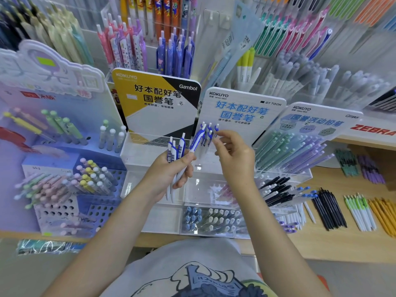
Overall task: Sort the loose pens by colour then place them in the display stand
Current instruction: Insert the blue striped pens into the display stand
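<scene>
My left hand (171,170) gripped a bunch of blue pens (176,151), held upright before the clear stand (150,146). My right hand (233,155), fingers loosely curled, pinched one of the blue pens (209,133) already standing in the stand's right side. More loose pens (330,209) lay on the table (342,243) at right.

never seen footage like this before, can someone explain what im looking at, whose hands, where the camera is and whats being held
There is no machine here. It is a single picture from a wide-angle camera worn on a person's head, looking forward and down at their own two bare hands in front of a stationery shelf.

The left hand grips a bundle of blue-and-white pens. The right hand reaches with loosely curled fingers towards more blue-clipped pens standing in the white KOKUYO display stand.

On the wooden counter at the right, loose pens lie grouped by colour: black pens, green-and-white pens and orange pens.
</scene>
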Demonstrator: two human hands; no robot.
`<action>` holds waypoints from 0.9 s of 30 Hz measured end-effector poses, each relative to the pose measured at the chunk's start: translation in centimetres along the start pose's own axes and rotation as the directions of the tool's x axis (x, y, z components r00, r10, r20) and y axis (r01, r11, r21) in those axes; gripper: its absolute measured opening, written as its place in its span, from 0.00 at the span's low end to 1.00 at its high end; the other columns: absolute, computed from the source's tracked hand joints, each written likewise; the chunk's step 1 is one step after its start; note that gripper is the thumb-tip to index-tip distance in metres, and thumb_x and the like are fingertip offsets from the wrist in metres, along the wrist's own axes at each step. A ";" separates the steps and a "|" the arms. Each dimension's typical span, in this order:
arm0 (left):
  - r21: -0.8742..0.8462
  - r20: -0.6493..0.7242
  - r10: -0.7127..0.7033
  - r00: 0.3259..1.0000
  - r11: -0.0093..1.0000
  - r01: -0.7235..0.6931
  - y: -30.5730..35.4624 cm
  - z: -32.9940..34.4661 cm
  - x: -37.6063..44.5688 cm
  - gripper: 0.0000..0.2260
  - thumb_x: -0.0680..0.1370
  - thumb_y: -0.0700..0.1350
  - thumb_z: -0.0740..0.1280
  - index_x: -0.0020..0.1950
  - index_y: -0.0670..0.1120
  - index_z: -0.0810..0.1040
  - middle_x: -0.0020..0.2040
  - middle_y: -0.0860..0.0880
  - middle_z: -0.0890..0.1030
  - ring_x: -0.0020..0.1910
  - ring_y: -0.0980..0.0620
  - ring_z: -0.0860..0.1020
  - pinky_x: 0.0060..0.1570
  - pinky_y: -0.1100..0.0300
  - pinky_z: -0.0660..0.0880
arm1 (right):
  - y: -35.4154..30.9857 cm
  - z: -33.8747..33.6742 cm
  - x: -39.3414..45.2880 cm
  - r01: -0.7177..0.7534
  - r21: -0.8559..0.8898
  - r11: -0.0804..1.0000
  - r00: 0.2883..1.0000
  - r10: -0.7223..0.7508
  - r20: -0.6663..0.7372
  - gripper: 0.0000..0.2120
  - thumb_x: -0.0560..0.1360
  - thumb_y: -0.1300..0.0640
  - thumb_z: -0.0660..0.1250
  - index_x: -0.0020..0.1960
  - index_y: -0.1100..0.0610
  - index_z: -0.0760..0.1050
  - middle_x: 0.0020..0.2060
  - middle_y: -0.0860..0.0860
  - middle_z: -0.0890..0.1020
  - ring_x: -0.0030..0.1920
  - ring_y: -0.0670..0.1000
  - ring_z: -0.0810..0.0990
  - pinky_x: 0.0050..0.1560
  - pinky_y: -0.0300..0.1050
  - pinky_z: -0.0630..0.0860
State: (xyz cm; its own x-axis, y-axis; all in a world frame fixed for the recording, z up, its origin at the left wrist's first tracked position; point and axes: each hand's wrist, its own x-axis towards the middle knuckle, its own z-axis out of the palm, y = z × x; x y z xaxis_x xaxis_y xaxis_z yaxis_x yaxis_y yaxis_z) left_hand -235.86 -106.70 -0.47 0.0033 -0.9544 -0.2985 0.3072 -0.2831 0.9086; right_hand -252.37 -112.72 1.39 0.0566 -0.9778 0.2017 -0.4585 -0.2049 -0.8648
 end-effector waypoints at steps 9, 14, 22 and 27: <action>0.131 0.000 -0.006 1.000 0.991 0.006 -0.6 2.1 0.7 0.08 0.78 0.40 0.71 0.53 0.43 0.74 0.32 0.47 0.77 0.24 0.51 0.69 0.24 0.62 0.62 | -1.9 -1.4 -1.2 -0.199 0.216 0.956 0.966 0.153 0.210 0.09 0.78 0.55 0.70 0.41 0.58 0.81 0.28 0.47 0.80 0.29 0.44 0.77 0.35 0.39 0.76; 0.080 0.073 -0.003 0.997 0.997 -0.002 -0.8 1.7 0.7 0.08 0.79 0.43 0.68 0.56 0.42 0.78 0.39 0.45 0.81 0.28 0.51 0.74 0.22 0.63 0.65 | -0.9 -2.9 -0.5 -0.210 0.364 0.908 0.975 0.220 0.015 0.08 0.81 0.60 0.63 0.53 0.60 0.81 0.34 0.50 0.80 0.34 0.50 0.79 0.40 0.46 0.80; 0.172 0.116 -0.064 0.991 0.984 0.044 -0.2 0.9 0.4 0.15 0.76 0.59 0.68 0.54 0.51 0.83 0.30 0.40 0.72 0.24 0.51 0.66 0.27 0.60 0.67 | 0.1 -3.4 0.5 0.009 0.289 0.957 0.985 0.041 -0.168 0.07 0.80 0.63 0.65 0.52 0.54 0.79 0.36 0.44 0.80 0.38 0.49 0.80 0.41 0.43 0.78; 0.127 0.106 -0.095 0.990 0.989 0.081 -0.3 0.3 0.5 0.06 0.81 0.41 0.66 0.53 0.44 0.69 0.31 0.48 0.65 0.25 0.53 0.62 0.26 0.62 0.63 | 0.7 -2.3 0.6 0.075 0.144 0.987 0.994 -0.062 -0.090 0.07 0.80 0.62 0.65 0.54 0.53 0.79 0.42 0.48 0.83 0.39 0.46 0.81 0.44 0.46 0.80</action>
State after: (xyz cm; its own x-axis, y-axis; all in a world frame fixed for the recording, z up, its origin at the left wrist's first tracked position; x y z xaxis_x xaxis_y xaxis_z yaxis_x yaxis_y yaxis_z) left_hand -236.24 -107.10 -0.85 -0.1263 -0.9278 -0.3509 0.1835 -0.3695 0.9109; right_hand -254.68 -113.33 1.93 0.0047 -0.9552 0.2958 -0.3207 -0.2816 -0.9043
